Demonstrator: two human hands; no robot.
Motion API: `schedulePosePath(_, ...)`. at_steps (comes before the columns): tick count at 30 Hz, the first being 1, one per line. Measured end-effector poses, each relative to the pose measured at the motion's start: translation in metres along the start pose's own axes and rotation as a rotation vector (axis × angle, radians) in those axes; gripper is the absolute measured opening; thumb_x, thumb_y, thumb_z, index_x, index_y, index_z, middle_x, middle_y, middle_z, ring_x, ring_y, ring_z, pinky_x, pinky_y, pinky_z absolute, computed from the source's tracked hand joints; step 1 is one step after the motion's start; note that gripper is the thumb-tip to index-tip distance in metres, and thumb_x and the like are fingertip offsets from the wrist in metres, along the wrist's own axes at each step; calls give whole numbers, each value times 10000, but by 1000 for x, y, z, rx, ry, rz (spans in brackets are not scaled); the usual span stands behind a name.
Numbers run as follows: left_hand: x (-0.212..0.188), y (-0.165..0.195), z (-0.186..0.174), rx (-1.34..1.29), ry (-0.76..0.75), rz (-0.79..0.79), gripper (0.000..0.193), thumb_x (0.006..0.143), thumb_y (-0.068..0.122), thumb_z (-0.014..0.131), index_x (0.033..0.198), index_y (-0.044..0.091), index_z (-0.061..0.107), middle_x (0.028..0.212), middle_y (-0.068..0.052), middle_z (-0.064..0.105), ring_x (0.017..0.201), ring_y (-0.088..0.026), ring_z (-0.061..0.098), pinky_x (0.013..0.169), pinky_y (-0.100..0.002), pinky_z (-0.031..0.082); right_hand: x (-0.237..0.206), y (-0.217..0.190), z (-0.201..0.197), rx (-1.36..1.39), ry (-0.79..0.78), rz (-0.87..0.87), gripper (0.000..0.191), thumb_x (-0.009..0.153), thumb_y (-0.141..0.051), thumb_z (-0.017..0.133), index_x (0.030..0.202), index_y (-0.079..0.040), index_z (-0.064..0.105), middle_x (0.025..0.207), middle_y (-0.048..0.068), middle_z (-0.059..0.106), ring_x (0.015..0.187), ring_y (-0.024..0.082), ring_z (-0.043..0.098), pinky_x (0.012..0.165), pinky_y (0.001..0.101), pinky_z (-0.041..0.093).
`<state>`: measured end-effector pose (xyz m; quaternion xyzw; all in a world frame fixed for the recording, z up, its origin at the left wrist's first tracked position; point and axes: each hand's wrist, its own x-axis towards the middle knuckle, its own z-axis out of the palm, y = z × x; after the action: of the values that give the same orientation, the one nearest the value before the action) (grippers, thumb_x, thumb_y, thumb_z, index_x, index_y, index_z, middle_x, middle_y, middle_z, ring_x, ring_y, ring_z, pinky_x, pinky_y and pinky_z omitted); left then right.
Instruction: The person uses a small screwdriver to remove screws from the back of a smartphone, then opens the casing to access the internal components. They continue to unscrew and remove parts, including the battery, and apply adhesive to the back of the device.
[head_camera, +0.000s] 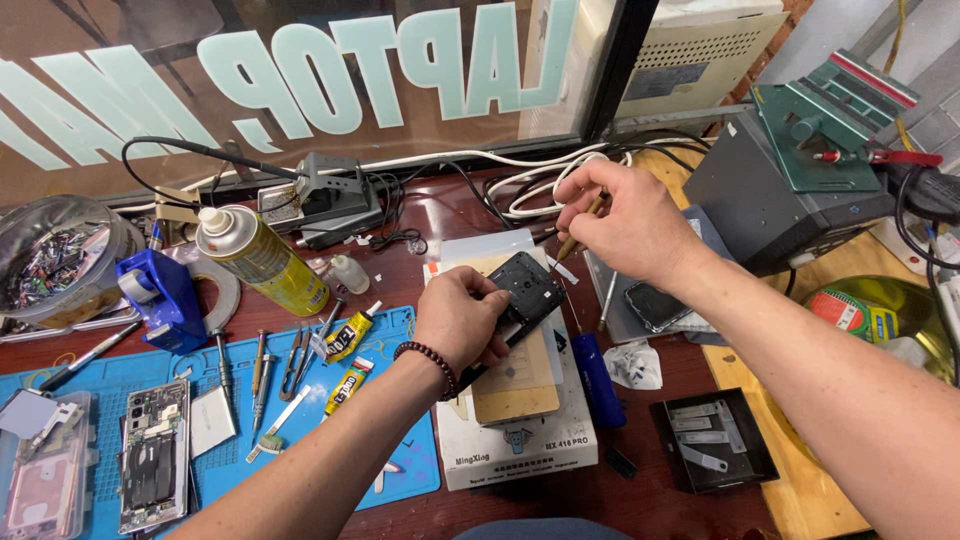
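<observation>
Left hand (458, 318) holds one phone (525, 290); right hand (622, 222) grips one brush (578, 228); two glue tubes (350, 333) lie on the bench (650, 500).

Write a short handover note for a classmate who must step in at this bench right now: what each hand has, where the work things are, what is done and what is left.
Left hand: grips the black phone frame, tilted above the wooden board on the white box.
Right hand: holds a thin brown-handled tool, tip pointing down at the frame's top edge.
Nearby: blue screwdriver beside the box; glue tubes on the blue mat.
Done: frame is lifted and bare.
Left: probably the work at that edge; its progress cannot be told.
</observation>
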<state>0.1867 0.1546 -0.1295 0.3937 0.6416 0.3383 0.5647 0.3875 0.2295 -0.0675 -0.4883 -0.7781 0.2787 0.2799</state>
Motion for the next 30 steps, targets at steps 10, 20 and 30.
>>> schedulePosePath(10,188,94,-35,-1,-16,-8,184,930,136,679,992,-36,655,708,-139,706,485,-209,697,400,-327,563,188,51,-9,0,-1,74,199,834,-36,619,1022,-36,685,844,50,782,805,124,776,727,276,606)
schedulePosePath(20,380,146,-90,33,-8,-8,173,934,141,674,996,-20,659,714,-136,713,492,-200,699,412,-319,558,377,107,22,-60,15,102,218,848,-60,612,1054,-50,683,879,37,779,830,117,758,760,280,591)
schedulePosePath(30,467,167,-134,58,-3,-25,162,931,145,671,988,-7,662,699,-149,720,495,-205,703,412,-322,545,466,137,49,76,-93,-31,178,862,-8,605,1024,-22,678,888,51,759,856,124,742,771,275,599)
